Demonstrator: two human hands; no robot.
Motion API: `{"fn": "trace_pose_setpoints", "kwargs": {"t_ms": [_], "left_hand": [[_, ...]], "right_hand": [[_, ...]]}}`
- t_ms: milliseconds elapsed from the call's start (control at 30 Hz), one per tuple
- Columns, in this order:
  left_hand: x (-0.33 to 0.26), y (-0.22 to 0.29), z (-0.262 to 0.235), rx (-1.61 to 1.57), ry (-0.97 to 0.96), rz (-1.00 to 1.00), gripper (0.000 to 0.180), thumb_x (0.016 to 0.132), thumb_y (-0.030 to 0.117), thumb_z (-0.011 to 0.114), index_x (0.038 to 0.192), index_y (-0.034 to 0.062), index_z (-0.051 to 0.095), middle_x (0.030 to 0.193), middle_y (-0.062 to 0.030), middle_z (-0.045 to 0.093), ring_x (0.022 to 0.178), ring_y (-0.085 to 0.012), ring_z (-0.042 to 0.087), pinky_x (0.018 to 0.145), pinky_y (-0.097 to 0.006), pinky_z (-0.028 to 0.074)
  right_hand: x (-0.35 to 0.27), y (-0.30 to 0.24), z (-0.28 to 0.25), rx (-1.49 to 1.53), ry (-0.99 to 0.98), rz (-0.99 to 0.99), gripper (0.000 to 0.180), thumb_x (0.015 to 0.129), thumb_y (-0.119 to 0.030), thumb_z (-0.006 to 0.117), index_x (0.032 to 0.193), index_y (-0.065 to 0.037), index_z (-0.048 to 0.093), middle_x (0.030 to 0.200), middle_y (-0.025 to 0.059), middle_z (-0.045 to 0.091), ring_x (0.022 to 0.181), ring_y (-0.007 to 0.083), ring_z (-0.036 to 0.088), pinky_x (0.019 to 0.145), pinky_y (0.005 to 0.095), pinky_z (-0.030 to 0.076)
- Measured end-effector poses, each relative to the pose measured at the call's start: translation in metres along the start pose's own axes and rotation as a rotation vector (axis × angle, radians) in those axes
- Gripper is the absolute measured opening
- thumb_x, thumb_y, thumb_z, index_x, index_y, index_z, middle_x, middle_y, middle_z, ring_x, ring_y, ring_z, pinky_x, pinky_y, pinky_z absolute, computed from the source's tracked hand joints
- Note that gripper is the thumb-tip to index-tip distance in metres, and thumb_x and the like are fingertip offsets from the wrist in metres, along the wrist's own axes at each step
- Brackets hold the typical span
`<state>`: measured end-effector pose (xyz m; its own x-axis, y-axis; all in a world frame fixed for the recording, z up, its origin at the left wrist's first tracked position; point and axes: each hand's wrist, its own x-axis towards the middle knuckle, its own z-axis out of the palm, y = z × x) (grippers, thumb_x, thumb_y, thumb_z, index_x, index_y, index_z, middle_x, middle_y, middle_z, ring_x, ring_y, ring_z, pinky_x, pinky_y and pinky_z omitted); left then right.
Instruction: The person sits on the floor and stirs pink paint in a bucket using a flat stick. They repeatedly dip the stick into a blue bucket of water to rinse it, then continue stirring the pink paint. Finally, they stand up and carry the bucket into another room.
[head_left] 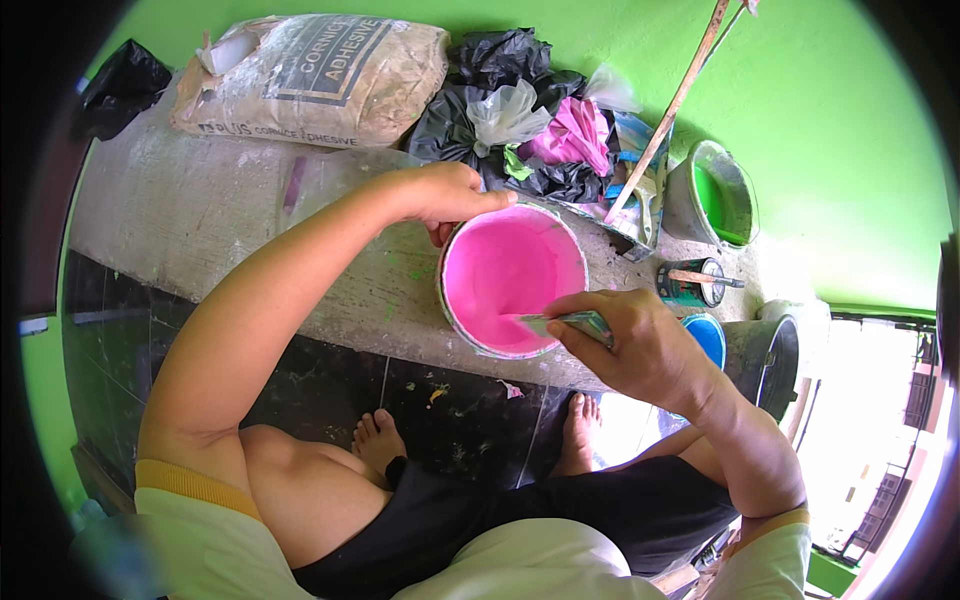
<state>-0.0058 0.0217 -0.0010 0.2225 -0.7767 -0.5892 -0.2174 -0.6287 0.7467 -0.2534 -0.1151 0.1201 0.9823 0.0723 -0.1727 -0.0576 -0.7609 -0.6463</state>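
Note:
A bucket [444,290] of pink paint [500,275] stands on the grey ledge in front of me, its mouth tipped up toward view. My left hand [450,196] is closed on the bucket's far left rim, thumb along the edge. In my right hand [645,340], over the near right rim, is a flat, paint-smeared stirring tool [537,323]; its exact kind is unclear. The tool's far end reaches down into the pink paint.
A large paper sack [330,80] leans by the green wall, beside crumpled black bags [500,60] and a pink bag [575,135]. Rightward are a long roller pole [672,110], a green-paint bucket [690,195], a can with a brush [700,285] and a dark bucket [765,365]. Black floor tiles lie below.

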Motion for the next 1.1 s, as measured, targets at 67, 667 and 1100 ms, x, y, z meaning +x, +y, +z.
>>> {"fn": "trace_pose_setpoints", "kwargs": {"t_ms": [67, 667, 1100], "left_hand": [[0.000, 0.001, 0.000, 0.010, 0.003, 0.001, 0.081, 0.099, 0.074, 0.057, 0.102, -0.0057, 0.068, 0.086, -0.0140, 0.071, 0.073, -0.0223, 0.076, 0.066, -0.036, 0.064], [0.004, -0.004, 0.000, -0.003, -0.005, -0.003, 0.082, 0.100, 0.075, 0.055, 0.103, -0.0061, 0.069, 0.088, -0.0142, 0.072, 0.075, -0.0222, 0.076, 0.068, -0.037, 0.066], [0.007, -0.003, 0.001, -0.033, -0.039, -0.015, 0.088, 0.103, 0.079, 0.040, 0.097, -0.0027, 0.072, 0.085, -0.0126, 0.073, 0.077, -0.0215, 0.075, 0.073, -0.039, 0.066]], "right_hand": [[0.001, 0.002, 0.006, 0.056, 0.021, 0.014, 0.019, 0.100, -0.014, 0.075, 0.112, 0.002, 0.076, 0.093, 0.0214, 0.078, 0.079, 0.0341, 0.077, 0.074, 0.0402, 0.060], [0.004, -0.009, -0.007, 0.005, -0.043, 0.159, 0.021, 0.101, -0.015, 0.075, 0.113, 0.002, 0.076, 0.094, 0.0198, 0.078, 0.081, 0.0277, 0.078, 0.075, 0.0378, 0.059], [0.011, 0.015, 0.002, -0.122, 0.259, 0.009, 0.022, 0.099, -0.016, 0.075, 0.113, 0.001, 0.075, 0.092, 0.0233, 0.075, 0.078, 0.0390, 0.076, 0.068, 0.0438, 0.059]]}}
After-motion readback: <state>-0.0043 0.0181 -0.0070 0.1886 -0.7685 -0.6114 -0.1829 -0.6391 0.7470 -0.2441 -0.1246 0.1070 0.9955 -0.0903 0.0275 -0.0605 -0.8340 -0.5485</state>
